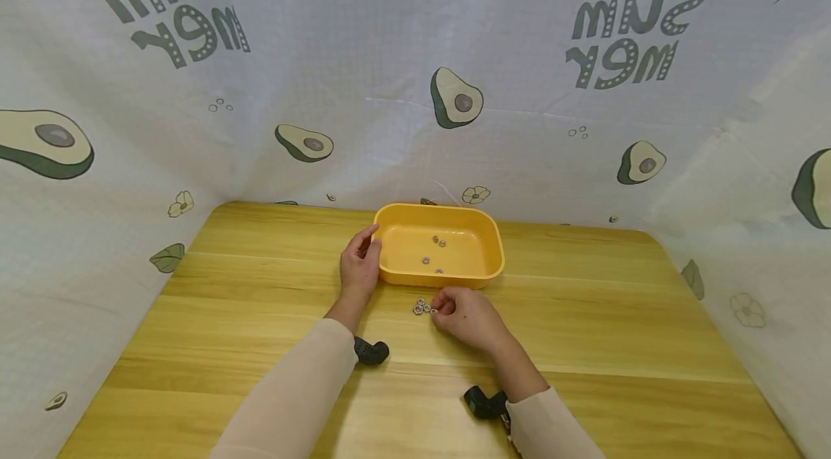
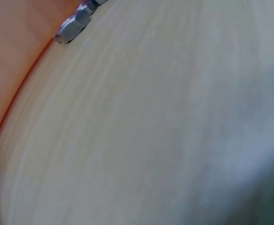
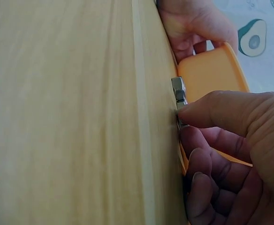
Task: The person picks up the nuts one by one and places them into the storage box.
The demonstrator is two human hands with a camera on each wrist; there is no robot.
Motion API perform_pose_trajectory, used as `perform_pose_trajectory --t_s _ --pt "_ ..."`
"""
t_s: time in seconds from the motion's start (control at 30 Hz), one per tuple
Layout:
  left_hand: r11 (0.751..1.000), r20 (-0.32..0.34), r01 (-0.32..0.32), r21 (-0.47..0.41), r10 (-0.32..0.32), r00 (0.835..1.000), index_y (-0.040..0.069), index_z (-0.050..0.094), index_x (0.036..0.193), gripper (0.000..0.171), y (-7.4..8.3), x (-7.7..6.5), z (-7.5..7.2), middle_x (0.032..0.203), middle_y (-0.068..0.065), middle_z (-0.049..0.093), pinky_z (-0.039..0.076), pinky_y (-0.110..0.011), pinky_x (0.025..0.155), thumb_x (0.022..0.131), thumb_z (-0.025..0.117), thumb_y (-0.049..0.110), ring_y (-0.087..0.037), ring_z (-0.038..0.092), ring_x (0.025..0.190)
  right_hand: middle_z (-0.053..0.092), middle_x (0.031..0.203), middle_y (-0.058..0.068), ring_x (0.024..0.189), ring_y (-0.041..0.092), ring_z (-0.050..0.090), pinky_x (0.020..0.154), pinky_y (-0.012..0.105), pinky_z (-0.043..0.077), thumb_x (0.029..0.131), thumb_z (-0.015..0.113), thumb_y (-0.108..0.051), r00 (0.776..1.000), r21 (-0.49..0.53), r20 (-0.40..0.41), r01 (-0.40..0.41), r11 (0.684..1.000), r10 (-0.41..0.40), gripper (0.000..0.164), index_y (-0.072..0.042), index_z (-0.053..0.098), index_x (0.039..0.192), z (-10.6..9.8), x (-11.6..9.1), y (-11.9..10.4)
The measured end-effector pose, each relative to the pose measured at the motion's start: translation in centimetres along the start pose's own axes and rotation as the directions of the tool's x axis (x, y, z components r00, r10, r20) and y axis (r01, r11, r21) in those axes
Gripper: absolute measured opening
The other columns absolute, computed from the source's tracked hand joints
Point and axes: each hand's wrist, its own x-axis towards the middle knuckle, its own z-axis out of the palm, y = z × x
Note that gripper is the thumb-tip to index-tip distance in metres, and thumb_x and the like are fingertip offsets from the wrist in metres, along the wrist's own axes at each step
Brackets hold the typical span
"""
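Note:
A yellow plastic tray (image 1: 441, 277) stands on the wooden table, with several small metal nuts (image 1: 425, 260) lying apart on its floor. My left hand (image 1: 360, 268) holds the tray by its left side; in the right wrist view its fingers bend at the tray's edge. Just in front of the tray, a small cluster of hex nuts (image 1: 420, 306) lies on the tabletop. My right hand (image 1: 469, 316) is beside the cluster, thumb and index finger pinching a nut (image 1: 434, 312) at its right end. The left wrist view catches a few nuts (image 2: 71, 29) by the tray's wall.
Black wrist devices (image 1: 371, 352) are strapped below both sleeves, one of them (image 1: 483, 403) under the right forearm. Behind the tray and along both sides hangs a white cloth (image 1: 389, 149) printed with avocados. The table (image 1: 617, 329) reaches out on both sides of the tray.

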Motion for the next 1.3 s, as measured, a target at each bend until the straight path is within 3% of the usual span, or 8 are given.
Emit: perform_pose_trajectory --t_s 0.6,0.87,1.3 --pt "1.000 0.005 -0.001 -0.016 0.002 1.000 0.011 0.070 0.131 0.033 -0.1 0.0 0.1 0.142 -0.011 0.063 0.047 -0.045 0.111 0.100 0.060 0.014 -0.028 0.058 0.133 0.062 0.072 -0.007 0.066 0.010 0.054 0.062 0.024 0.044 0.086 0.078 -0.020 1.000 -0.024 0.025 0.001 1.000 0.000 0.010 -0.019 0.069 0.083 -0.5 -0.2 -0.2" --pt "1.000 -0.006 -0.005 0.002 0.005 1.000 0.011 0.070 0.130 0.032 -0.2 0.1 0.1 0.138 -0.011 0.065 0.049 -0.042 0.108 0.100 0.061 0.013 -0.027 0.060 0.126 0.064 0.075 -0.005 0.069 0.012 0.056 0.064 0.027 0.047 0.087 0.076 -0.021 1.000 0.011 -0.008 -0.016 1.000 0.016 0.006 -0.018 0.071 0.086 -1.6 -0.2 -0.6" --pt "1.000 -0.003 0.001 0.001 -0.001 1.000 0.012 0.070 0.131 0.033 0.0 -0.1 0.1 0.141 -0.012 0.063 0.048 -0.046 0.111 0.100 0.060 0.014 -0.028 0.059 0.132 0.062 0.076 0.000 0.063 0.016 0.053 0.056 0.027 0.044 0.090 0.076 -0.022 0.998 0.029 -0.049 -0.042 0.999 0.043 0.009 -0.015 0.072 0.094 -3.6 0.2 -1.9"
